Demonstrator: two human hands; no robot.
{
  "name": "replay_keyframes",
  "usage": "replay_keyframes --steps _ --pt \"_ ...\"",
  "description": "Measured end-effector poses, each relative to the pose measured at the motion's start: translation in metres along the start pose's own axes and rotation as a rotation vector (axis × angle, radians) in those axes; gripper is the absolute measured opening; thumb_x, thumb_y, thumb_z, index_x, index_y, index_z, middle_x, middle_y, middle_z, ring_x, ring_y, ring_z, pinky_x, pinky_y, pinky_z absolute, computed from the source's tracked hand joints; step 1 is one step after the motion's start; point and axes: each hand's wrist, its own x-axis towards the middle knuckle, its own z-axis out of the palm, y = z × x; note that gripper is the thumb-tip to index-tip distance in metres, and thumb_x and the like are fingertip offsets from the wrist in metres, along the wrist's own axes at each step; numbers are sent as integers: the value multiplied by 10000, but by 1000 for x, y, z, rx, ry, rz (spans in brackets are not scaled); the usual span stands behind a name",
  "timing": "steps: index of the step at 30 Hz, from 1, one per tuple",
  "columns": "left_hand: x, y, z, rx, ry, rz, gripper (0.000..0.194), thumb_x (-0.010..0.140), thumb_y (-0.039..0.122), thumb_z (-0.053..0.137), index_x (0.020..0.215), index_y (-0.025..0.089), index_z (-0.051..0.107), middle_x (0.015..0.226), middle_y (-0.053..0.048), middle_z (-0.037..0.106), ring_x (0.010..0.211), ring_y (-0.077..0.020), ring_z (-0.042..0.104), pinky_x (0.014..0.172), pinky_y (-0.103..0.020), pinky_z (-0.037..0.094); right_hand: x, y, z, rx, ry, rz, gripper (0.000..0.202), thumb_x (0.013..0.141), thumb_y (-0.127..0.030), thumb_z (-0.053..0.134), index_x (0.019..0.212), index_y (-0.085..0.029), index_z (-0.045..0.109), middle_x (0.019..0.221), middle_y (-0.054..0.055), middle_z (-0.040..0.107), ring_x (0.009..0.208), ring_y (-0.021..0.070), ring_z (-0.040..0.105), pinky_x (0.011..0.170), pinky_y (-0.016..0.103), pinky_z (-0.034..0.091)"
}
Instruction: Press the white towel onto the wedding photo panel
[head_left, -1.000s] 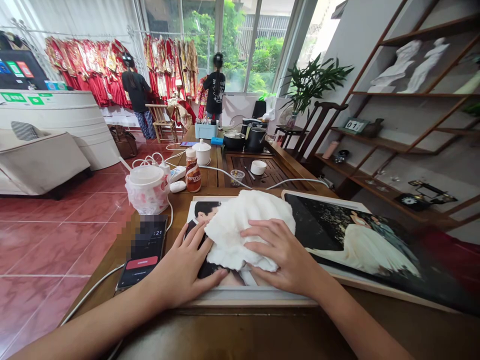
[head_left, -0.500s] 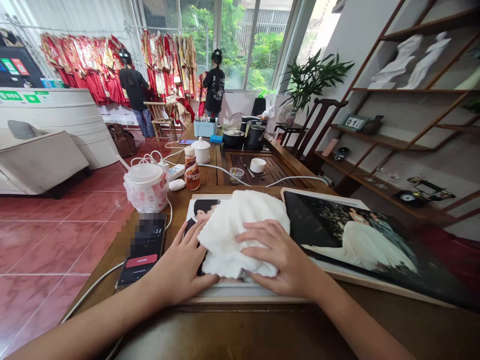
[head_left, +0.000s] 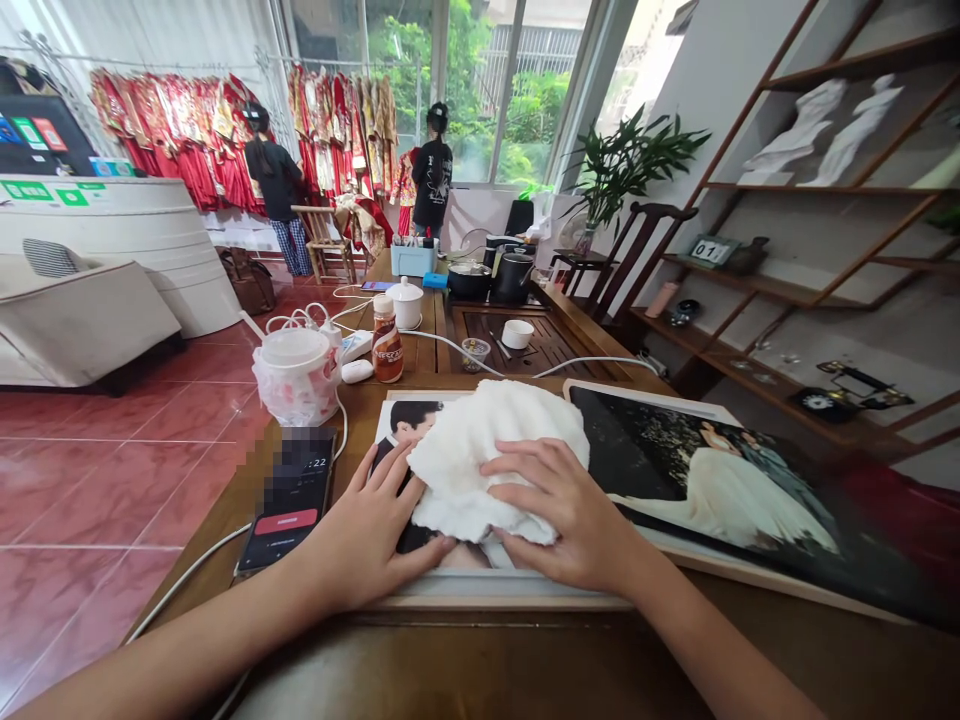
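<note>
A crumpled white cloth (head_left: 465, 450) lies on a framed photo (head_left: 415, 418) in front of me and hides most of its picture. My right hand (head_left: 562, 515) grips the cloth from the right, its fingers curved over the top. Spread flat at the photo's left side, my left hand (head_left: 367, 535) has its fingertips by the cloth's left edge and its thumb near the lower edge. To the right lies a second framed photo (head_left: 720, 490) showing a white gown, with part of the first frame beside it.
Left of the frames lie a phone (head_left: 289, 500), a bagged bucket (head_left: 296, 370) and a brown bottle (head_left: 387, 345). A white cable crosses the table. Farther back are a white bowl (head_left: 517, 333) and a lidded jar (head_left: 406, 303). Two people stand by red garments.
The cloth has slid slightly right and away from me with my right hand, uncovering a little more of the photo's left and lower parts. My left hand stays at the frame's left side.
</note>
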Motion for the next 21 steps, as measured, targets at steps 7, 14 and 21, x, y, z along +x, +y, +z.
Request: replay_keyframes --steps 7,14,21 --pt "0 -3 3 23 -44 12 758 887 476 583 1514 154 306 1564 -140 293 1448 -352 199 1161 -564 184 -1 4 -2 12 -21 -37 222 848 -323 647 1041 -224 599 1222 61 652 1229 274 507 985 441 357" --pt "1 1 0 8 -4 0 698 931 490 534 1518 192 300 1565 -119 294 1440 -342 228 1159 -557 207 -1 5 -2 -21 4 -12 189 844 -312 642 1012 -228 619 1192 73 663 1217 284 523 969 448 374" --pt "-1 -5 8 40 -50 25 768 832 438 624 1488 145 355 1543 -136 338 1448 -361 188 1159 -575 183 -1 -1 1 22 -25 -59 221 860 -336 630 1050 -226 605 1236 70 648 1235 282 502 979 453 358"
